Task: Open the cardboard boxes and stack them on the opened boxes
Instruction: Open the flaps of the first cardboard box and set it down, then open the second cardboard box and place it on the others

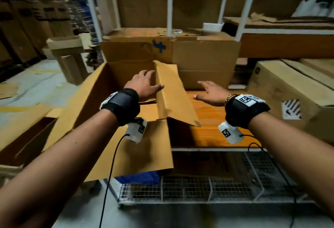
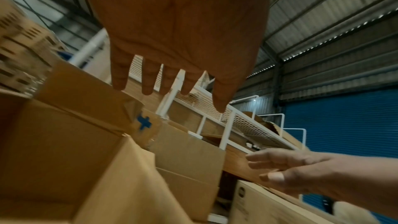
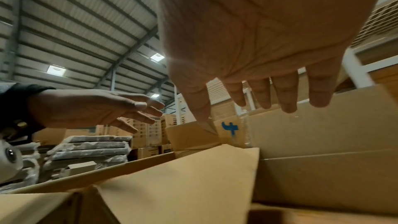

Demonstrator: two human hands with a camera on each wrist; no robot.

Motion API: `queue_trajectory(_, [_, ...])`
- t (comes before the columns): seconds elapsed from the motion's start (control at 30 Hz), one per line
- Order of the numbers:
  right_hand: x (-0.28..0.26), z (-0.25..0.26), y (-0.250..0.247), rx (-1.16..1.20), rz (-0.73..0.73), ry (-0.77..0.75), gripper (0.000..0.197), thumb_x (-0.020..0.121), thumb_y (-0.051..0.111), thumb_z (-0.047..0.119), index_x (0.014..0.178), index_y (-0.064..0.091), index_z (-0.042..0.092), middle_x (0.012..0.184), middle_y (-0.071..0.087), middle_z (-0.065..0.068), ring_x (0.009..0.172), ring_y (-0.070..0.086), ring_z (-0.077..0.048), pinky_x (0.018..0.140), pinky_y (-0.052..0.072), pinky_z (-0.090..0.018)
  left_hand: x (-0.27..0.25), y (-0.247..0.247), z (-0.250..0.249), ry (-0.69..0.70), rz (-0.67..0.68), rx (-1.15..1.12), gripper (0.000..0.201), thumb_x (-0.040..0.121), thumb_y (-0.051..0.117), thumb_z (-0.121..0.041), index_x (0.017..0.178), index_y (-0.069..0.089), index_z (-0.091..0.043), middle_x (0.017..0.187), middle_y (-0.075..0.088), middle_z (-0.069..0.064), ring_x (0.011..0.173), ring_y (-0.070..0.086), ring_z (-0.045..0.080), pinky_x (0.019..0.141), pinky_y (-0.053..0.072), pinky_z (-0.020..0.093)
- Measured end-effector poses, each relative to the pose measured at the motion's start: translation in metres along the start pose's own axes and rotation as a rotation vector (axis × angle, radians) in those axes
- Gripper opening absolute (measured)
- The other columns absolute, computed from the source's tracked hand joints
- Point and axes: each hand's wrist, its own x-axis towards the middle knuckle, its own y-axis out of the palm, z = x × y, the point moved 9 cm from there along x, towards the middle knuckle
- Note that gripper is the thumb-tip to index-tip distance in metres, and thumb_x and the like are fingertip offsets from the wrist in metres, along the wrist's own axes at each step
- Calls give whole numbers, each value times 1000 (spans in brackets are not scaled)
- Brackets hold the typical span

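A large open cardboard box stands at the left end of the wooden shelf, its flaps folded outward. My left hand hovers over the opening with fingers spread, thumb by the upright right flap. In the left wrist view the left hand holds nothing above the box. My right hand is flat and open over the shelf, just right of that flap. The right wrist view shows the right hand empty above the flap.
Behind the open box stand a box with a blue mark and a plain box. A labelled box fills the shelf's right end. White rack posts rise behind. Wire mesh lies below; more boxes stand at left.
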Motion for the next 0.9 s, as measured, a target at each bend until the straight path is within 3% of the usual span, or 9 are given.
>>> queue_trajectory(0.13, [-33,-79,-22,45,-68,100,77,95,50,55,157,19,21,163,19,-7,143,33,-27,113,28,-35,15,25,-97,136,-23,-176,79,93,44,-63,155,15,-25,158,24,8,141,33,29,113,31,42])
queue_trajectory(0.27, [-70,-172,-42,121,-127,204,74,96,45,57,157,16,24,164,19,-4,146,29,-26,113,25,-36,28,56,-196,226,21,-374,80,93,45,-62,155,14,-23,159,24,10,142,32,27,116,26,38])
queue_trajectory(0.37, [-92,-243,-56,103,-132,286,73,97,41,58,157,15,26,164,18,-5,149,24,-26,116,22,-41,36,85,-267,287,63,-412,80,92,46,-61,155,17,-21,158,27,11,142,32,27,117,27,38])
queue_trajectory(0.47, [-105,-312,-71,116,-163,325,73,96,44,58,156,21,25,162,24,-9,144,33,-28,114,29,-40,44,118,-336,343,96,-414,78,93,45,-61,155,19,-21,156,29,12,141,33,28,115,29,39])
queue_trajectory(0.57, [-109,-383,-83,124,-186,352,68,97,48,51,154,28,19,157,33,-13,138,39,-30,108,32,-35,56,160,-397,336,128,-404,77,93,44,-62,154,20,-23,156,28,12,140,34,29,112,30,38])
queue_trajectory(0.7, [-104,-474,-101,114,-201,370,64,96,51,49,151,34,20,156,34,-12,137,40,-32,111,34,-39,75,218,-471,274,212,-403,76,93,43,-63,154,21,-24,158,24,13,140,33,31,110,30,38])
queue_trajectory(0.8, [-98,-531,-116,96,-232,384,72,86,48,64,147,40,25,153,39,-9,135,43,-33,110,36,-48,88,251,-510,240,259,-366,74,94,42,-62,155,21,-25,159,20,13,140,34,33,110,30,38])
queue_trajectory(0.9, [-92,-591,-130,36,-242,448,79,78,38,74,145,43,31,155,37,-6,139,35,-34,112,30,-51,103,284,-538,185,308,-352,76,93,40,-65,156,17,-28,160,17,13,139,35,36,112,31,40])
